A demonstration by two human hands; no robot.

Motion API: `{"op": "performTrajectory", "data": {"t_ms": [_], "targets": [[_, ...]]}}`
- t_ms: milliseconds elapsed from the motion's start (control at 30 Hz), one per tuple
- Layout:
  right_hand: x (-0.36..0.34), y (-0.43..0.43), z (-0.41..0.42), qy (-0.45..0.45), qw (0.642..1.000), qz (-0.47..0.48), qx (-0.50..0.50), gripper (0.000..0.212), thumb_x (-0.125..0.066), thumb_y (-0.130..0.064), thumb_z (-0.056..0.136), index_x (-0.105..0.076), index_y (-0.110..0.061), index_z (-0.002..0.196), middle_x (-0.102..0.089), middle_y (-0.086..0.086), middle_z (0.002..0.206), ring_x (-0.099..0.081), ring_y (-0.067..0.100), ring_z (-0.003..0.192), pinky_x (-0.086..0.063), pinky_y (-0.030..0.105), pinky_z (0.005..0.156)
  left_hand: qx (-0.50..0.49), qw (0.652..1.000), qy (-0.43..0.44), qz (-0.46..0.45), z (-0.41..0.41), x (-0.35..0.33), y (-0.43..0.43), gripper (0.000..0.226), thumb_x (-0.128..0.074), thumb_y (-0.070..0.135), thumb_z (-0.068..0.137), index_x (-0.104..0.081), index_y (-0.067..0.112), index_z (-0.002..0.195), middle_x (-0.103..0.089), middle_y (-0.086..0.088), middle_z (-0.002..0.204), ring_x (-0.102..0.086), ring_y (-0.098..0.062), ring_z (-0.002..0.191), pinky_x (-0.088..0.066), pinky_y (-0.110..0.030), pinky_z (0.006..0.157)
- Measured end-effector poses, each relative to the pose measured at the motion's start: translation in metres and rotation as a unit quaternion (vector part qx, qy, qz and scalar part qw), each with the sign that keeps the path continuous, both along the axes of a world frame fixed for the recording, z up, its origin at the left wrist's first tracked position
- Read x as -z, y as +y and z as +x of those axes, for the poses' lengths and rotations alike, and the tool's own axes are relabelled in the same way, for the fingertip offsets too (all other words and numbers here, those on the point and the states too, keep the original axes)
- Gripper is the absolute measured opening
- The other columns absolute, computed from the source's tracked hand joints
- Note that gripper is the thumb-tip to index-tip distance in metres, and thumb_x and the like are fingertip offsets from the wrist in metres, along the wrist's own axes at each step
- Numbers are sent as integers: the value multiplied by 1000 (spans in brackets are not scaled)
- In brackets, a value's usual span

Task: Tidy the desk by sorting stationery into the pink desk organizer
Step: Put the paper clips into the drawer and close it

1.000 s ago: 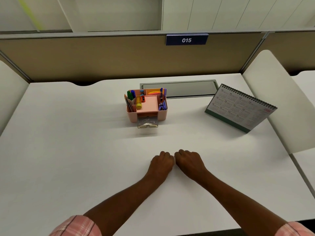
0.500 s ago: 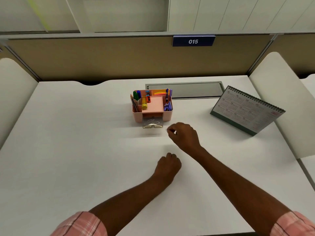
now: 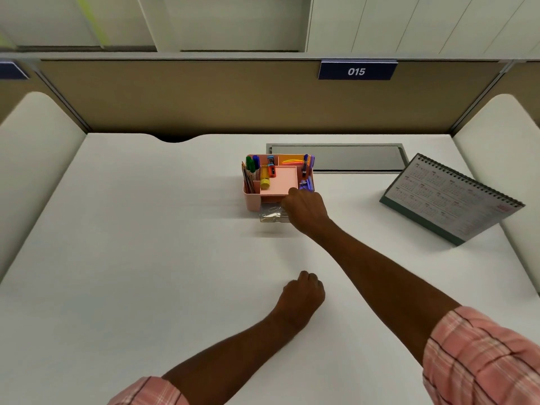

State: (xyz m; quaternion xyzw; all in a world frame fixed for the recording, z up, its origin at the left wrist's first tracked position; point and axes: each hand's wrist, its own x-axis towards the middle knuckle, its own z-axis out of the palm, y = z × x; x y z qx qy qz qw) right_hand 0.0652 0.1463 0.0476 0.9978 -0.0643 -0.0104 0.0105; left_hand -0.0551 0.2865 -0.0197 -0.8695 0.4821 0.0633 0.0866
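Note:
The pink desk organizer (image 3: 252,200) stands at the middle back of the white desk (image 3: 146,273). It holds pens, pencils, a yellow glue stick, a small stapler and coloured notes. Its clear drawer (image 3: 270,215) sticks out at the front with paper clips inside. My right hand (image 3: 306,210) reaches forward with curled fingers over the drawer's right end and grips it there; the fingertips are hidden under the hand. My left hand (image 3: 302,296) rests near me on the desk as a closed fist, holding nothing.
A spiral desk calendar (image 3: 450,197) stands at the right. A grey cable hatch (image 3: 350,156) lies flush behind the organizer. Brown partition walls and white side panels enclose the desk on three sides.
My right hand left its place beside the left fist and moved forward to the organizer's clear drawer. The left hand stayed put. The view tilted slightly.

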Motion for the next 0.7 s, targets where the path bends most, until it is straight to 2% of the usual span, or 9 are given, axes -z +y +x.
{"op": "performTrajectory", "data": {"t_ms": [67, 200, 267, 333, 400, 467, 500, 567, 700], "targets": [[2, 0, 4, 16, 1000, -7, 0, 27, -71, -27, 93, -70, -11, 114, -71, 10, 105, -70, 26, 91, -56, 36, 79, -1, 1000, 11, 5, 1, -2, 1, 42, -36, -19, 53, -53, 19, 50, -48, 4, 53, -50, -10, 50, -17, -22, 39], [6, 1, 9, 22, 1000, 5, 0, 25, -73, -29, 92, -72, -13, 111, -72, 8, 102, -70, 26, 89, -59, 37, 79, 2, 998, 57, 22, 2, -10, 1, 30, -55, -10, 42, -56, 19, 50, -51, 4, 54, -53, -11, 52, -18, -22, 39], [6, -2, 8, 6, 1000, 20, 2, 23, -74, -29, 92, -73, -15, 110, -72, 8, 101, -70, 26, 88, -60, 37, 77, 1, 997, 75, 22, 4, -7, 3, 33, -62, -9, 36, -56, 20, 51, -51, 5, 56, -54, -11, 54, -19, -22, 38], [5, -5, -1, -47, 998, 46, 15, 18, -73, -29, 92, -74, -17, 106, -73, 7, 98, -71, 25, 84, -60, 36, 73, 3, 996, 93, 13, 5, 1, 6, 40, -78, -8, 36, -57, 21, 53, -51, 5, 58, -54, -13, 56, -21, -23, 37], [5, -7, -24, -143, 984, 94, 43, 13, -72, -27, 93, -75, -17, 101, -74, 7, 91, -71, 23, 75, -54, 29, 65, 6, 994, 109, 8, 7, 7, 8, 40, -89, -1, 42, -60, 21, 55, -50, 5, 60, -54, -14, 58, -20, -25, 37], [8, -6, -61, -217, 966, 123, 76, 12, -68, -27, 96, -75, -20, 102, -72, 4, 86, -68, 20, 69, -47, 24, 58, -2, 993, 118, 11, 9, 4, 7, 41, -92, 0, 35, -60, 20, 52, -50, 4, 58, -54, -14, 55, -20, -25, 36], [11, -5, -82, -221, 962, 135, 90, 13, -66, -29, 97, -75, -23, 104, -69, 1, 84, -65, 19, 67, -47, 25, 56, -5, 993, 118, 11, 10, 0, 6, 43, -91, -2, 28, -60, 18, 50, -50, 3, 56, -55, -15, 53, -22, -24, 35], [26, -4, -127, -176, 964, 162, 118, 15, -64, -32, 97, -75, -28, 106, -64, -3, 83, -64, 17, 68, -50, 29, 55, 0, 994, 112, 6, 12, -6, 3, 46, -88, -6, 19, -59, 16, 47, -51, 1, 53, -56, -17, 50, -27, -22, 32], [62, -6, -199, 5, 972, 176, 153, 14, -57, -37, 97, -70, -34, 98, -58, -8, 91, -65, 15, 80, -53, 35, 61, 12, 993, 117, 4, 17, -7, -3, 48, -84, -4, 14, -56, 18, 45, -50, 3, 50, -56, -16, 48, -31, -19, 31]]}}
